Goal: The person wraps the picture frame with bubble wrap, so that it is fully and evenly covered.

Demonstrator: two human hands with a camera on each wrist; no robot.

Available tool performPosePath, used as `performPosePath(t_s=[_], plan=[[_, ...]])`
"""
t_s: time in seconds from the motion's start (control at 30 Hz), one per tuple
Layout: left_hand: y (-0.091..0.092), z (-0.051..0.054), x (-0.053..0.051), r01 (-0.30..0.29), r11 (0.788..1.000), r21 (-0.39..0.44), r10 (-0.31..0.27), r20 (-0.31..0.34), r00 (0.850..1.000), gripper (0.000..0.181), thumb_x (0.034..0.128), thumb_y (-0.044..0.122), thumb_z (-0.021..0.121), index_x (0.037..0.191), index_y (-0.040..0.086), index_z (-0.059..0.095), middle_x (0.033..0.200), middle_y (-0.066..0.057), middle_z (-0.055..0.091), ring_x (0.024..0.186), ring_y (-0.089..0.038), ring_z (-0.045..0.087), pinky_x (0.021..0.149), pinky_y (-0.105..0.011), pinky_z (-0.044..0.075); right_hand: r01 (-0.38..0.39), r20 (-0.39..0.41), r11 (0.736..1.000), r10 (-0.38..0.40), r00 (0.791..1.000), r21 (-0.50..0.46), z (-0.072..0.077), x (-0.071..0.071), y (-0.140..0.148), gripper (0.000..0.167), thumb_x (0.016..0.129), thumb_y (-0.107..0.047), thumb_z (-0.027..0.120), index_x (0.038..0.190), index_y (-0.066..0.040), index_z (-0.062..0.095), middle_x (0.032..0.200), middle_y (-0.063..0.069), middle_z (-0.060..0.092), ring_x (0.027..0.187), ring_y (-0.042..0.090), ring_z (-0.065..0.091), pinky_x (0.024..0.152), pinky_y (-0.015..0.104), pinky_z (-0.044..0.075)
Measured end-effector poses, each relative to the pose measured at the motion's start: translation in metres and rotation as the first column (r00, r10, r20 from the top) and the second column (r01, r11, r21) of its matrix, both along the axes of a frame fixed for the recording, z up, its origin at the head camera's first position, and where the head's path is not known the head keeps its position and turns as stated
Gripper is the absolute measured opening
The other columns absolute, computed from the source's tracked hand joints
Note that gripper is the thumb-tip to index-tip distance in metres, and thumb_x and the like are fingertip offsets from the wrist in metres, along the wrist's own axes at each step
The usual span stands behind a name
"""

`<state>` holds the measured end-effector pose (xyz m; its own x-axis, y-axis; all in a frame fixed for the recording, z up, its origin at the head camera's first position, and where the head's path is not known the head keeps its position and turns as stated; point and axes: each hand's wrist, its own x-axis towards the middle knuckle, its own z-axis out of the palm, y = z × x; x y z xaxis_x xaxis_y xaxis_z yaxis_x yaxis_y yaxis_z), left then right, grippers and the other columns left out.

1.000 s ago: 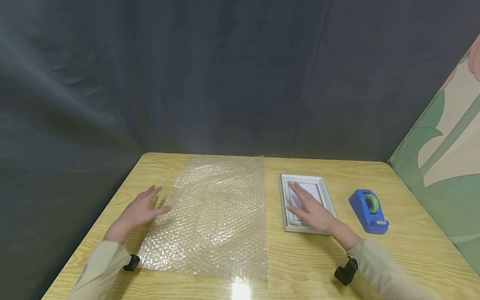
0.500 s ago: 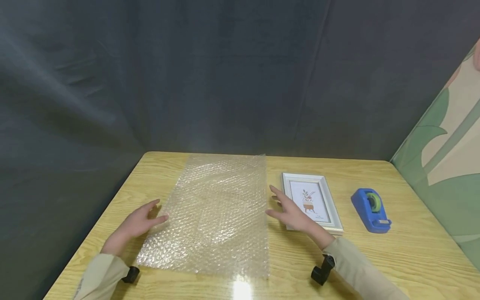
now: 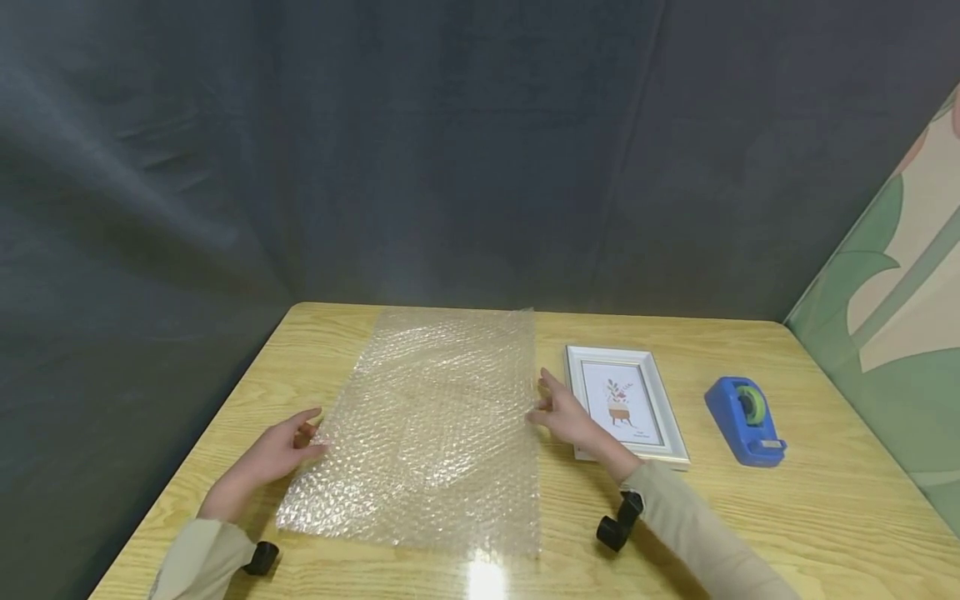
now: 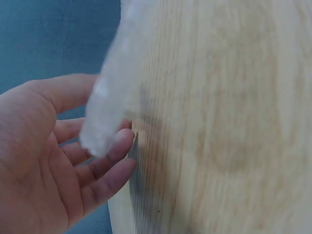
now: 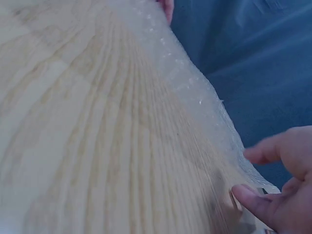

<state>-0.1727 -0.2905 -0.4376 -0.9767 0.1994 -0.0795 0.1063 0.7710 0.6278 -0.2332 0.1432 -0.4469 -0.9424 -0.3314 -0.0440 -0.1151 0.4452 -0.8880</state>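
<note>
R hand (image 3: 572, 418) moved from pic frame (image 3: 622, 398) to bubble wrap (image 3: 431, 417) edge, L hand (image 3: 276, 452) opp., both loose

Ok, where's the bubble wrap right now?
In the head view, the bubble wrap lies on the table left of centre, between the left hand and the right hand, with the picture frame to its right.
</note>
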Motion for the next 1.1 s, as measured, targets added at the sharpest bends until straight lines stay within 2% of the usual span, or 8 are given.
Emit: performPosePath(t_s=[0.17,0.3,0.5,0.63,0.77,0.93,1.1], plan=[[0.002,-0.001,0.0,0.03,0.998,0.047,-0.03,-0.003,1.0,0.057,0.0839,0.01,0.062,0.128,-0.015,0.037,0.085,-0.007,0.054,0.074,-0.015,0.052,0.058,-0.025,0.046,0.064,0.047,0.997,-0.063,0.997,-0.033,0.0,-0.003,-0.004,0.079,0.078,0.009,0.056,0.142,0.006,0.01,0.141,0.029,0.025,0.089,0.023,0.057,0.057,0.022,0.05],[0.004,0.0,-0.002,0.062,0.996,0.068,-0.061,-0.011,0.998,0.052,0.0844,0.005,0.06,0.128,-0.015,0.038,0.08,-0.004,0.05,0.064,-0.009,0.047,0.053,-0.021,0.043,0.101,0.043,0.994,-0.099,0.994,-0.053,0.0,0.001,-0.004,0.076,0.078,0.011,0.055,0.141,0.006,0.014,0.139,0.028,0.03,0.085,0.02,0.057,0.053,0.02,0.048],[0.007,0.009,-0.007,0.101,0.994,0.041,-0.1,-0.044,0.994,0.049,0.0861,0.004,0.058,0.129,-0.01,0.04,0.083,-0.006,0.053,0.06,-0.011,0.047,0.048,-0.023,0.042,0.097,0.027,0.987,-0.094,0.995,-0.13,0.002,0.017,-0.001,0.079,0.077,0.014,0.053,0.142,0.007,0.009,0.134,0.029,0.035,0.087,0.025,0.057,0.057,0.02,0.049],[0.008,0.011,-0.017,0.111,0.993,0.028,-0.11,-0.052,0.993,0.047,0.0874,0.003,0.056,0.131,-0.007,0.04,0.086,-0.008,0.053,0.059,-0.012,0.046,0.047,-0.024,0.041,0.087,0.021,0.982,-0.085,0.996,-0.17,0.004,0.032,0.0,0.085,0.073,0.018,0.053,0.141,0.009,0.003,0.129,0.03,0.038,0.086,0.027,0.056,0.06,0.021,0.051],[0.009,0.011,-0.03,0.122,0.992,0.011,-0.121,-0.059,0.991,0.046,0.0879,0.0,0.054,0.131,-0.006,0.041,0.086,-0.008,0.053,0.062,-0.014,0.047,0.046,-0.024,0.041,0.112,0.009,0.974,-0.112,0.994,-0.196,0.004,0.047,-0.002,0.089,0.071,0.02,0.054,0.141,0.01,0.0,0.126,0.031,0.04,0.082,0.028,0.057,0.061,0.023,0.053],[0.013,0.011,-0.042,0.099,0.995,-0.015,-0.099,-0.033,0.995,0.043,0.0896,0.002,0.051,0.131,-0.004,0.042,0.088,-0.01,0.054,0.063,-0.015,0.046,0.047,-0.025,0.041,0.169,0.017,0.96,-0.169,0.985,-0.223,0.003,0.064,-0.007,0.093,0.07,0.022,0.056,0.141,0.008,-0.003,0.122,0.029,0.043,0.078,0.024,0.057,0.066,0.025,0.054],[0.012,0.007,-0.047,0.067,0.997,-0.049,-0.069,-0.042,0.997,0.042,0.0901,0.003,0.05,0.131,-0.003,0.043,0.098,-0.017,0.056,0.07,-0.018,0.049,0.054,-0.028,0.042,0.195,0.065,0.944,-0.185,0.981,-0.265,0.0,0.069,-0.008,0.094,0.072,0.02,0.055,0.141,0.006,-0.007,0.119,0.026,0.04,0.08,0.02,0.056,0.065,0.022,0.053]])
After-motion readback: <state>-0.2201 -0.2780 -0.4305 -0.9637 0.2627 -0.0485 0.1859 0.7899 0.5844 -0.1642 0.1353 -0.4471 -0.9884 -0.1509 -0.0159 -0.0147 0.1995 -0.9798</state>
